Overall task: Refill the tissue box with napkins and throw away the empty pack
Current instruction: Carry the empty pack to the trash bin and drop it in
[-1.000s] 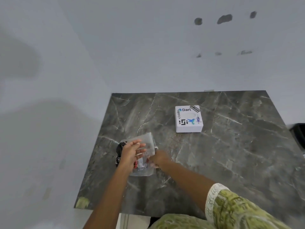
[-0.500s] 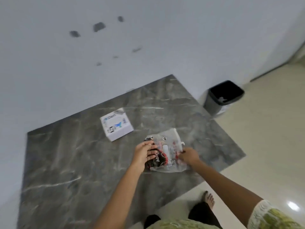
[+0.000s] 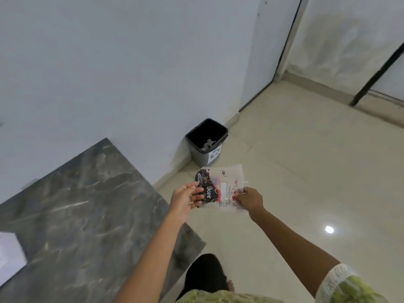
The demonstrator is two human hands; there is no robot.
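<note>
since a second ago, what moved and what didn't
The empty pack was lifted off the table and carried right, toward the bin; it now hangs over the floor. The right hand keeps its grip on one edge, the left hand still touches the dark end. The tissue box stayed on the table.

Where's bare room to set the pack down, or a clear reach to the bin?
Table is bare from the wall to its near corner; tissue box sits only at the view's left edge. Floor between pack and bin is bare. Bin holds one scrap.
</note>
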